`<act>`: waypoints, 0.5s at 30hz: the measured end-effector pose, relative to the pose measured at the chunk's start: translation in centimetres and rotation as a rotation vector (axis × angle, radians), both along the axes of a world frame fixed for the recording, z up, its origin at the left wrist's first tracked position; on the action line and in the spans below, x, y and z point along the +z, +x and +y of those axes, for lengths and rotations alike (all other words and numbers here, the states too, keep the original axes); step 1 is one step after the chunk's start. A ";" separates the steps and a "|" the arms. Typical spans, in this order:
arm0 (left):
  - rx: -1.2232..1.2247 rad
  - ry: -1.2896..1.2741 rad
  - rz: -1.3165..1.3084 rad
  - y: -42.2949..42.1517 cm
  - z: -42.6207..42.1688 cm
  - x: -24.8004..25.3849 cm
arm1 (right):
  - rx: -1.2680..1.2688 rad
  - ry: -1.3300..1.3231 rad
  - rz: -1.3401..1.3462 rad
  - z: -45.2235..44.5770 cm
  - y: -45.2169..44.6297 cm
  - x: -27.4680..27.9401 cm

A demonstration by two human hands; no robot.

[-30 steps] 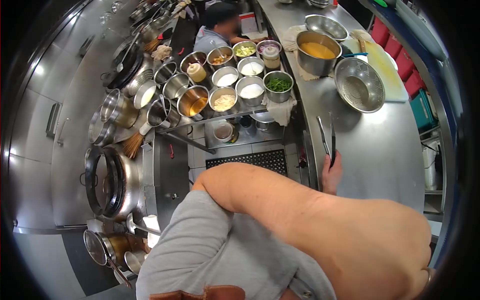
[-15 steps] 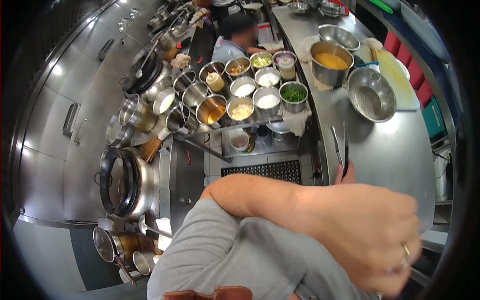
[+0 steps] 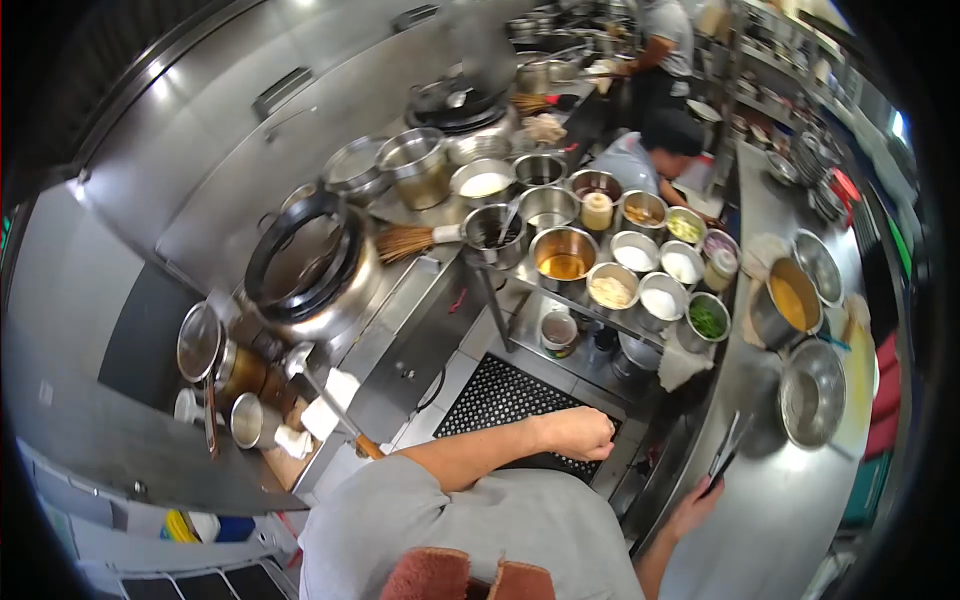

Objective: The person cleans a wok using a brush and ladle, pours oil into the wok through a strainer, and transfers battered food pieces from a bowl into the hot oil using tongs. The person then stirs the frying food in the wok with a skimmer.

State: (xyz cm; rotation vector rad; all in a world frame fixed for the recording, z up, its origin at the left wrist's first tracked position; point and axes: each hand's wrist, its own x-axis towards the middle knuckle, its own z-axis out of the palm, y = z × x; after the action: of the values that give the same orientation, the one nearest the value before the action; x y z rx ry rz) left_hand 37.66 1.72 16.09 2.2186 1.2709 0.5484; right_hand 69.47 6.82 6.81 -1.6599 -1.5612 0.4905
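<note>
My left hand (image 3: 578, 432) is curled into a loose fist in front of my body, a ring on one finger, above the black floor mat (image 3: 500, 392); nothing shows in it. Metal tongs (image 3: 726, 450) are held in my right hand (image 3: 692, 508) over the near edge of the steel counter (image 3: 750, 530), their tips apart and pointing away from me. Nearest to the tongs on the counter is a perforated steel bowl (image 3: 811, 394), and behind it stands a pot of orange liquid (image 3: 787, 303).
Steel containers of ingredients, including chopped greens (image 3: 708, 318), fill a rack ahead. A crouching person (image 3: 640, 160) is behind it, another person (image 3: 665, 45) farther back. To the left are a wok (image 3: 305, 255), a bamboo brush (image 3: 405, 241) and a ladle (image 3: 335, 400).
The view has swung left, bringing more of the stove side into sight. My left hand has moved from the counter side to over the floor mat. The tongs stay in my right hand.
</note>
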 end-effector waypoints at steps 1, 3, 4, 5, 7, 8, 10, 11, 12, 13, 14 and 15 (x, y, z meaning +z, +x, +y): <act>0.041 -0.014 -0.036 -0.5 -0.4 0.1 | -0.045 -0.062 -0.003 -0.2 -0.5 0.6; 0.086 0.042 -0.090 -1.5 -0.8 0.5 | -0.029 -0.022 -0.023 0.2 -0.1 -0.7; 0.095 0.093 -0.135 -2.0 -0.9 0.8 | -0.049 0.013 -0.033 0.2 0.0 -0.9; 0.108 0.090 -0.157 -2.8 -0.9 1.3 | -0.065 0.027 -0.064 0.3 0.0 -1.1; 0.130 0.109 -0.172 -4.5 -0.8 2.1 | -0.071 -0.023 -0.094 0.3 -1.0 0.1; 0.129 0.119 -0.182 -5.2 -0.6 2.5 | -0.101 -0.081 -0.117 -0.1 -0.9 0.7; 0.113 0.124 -0.167 -6.9 -0.4 2.9 | -0.077 0.066 -0.208 0.5 0.9 -2.6; 0.182 0.115 -0.179 -7.4 -0.4 2.3 | -0.077 0.096 -0.228 0.0 0.5 -2.8; 0.151 0.128 -0.219 -8.3 -0.7 2.9 | -0.097 0.121 -0.252 0.3 -0.6 -1.3; 0.125 0.169 -0.262 -8.8 -0.6 2.5 | -0.102 0.047 -0.176 0.0 -1.6 0.4; 0.106 0.157 -0.280 -9.4 -0.6 1.5 | -0.151 -0.077 -0.088 0.0 -1.3 -0.6; 0.091 0.065 -0.273 -9.9 -0.7 1.5 | -0.165 -0.036 -0.121 -0.1 -2.2 0.9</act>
State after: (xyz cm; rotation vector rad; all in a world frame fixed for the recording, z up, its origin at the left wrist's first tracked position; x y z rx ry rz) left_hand 27.74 1.04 17.59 2.0587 1.2284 0.9050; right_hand 67.24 6.74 7.72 -1.8573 -1.4928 0.3388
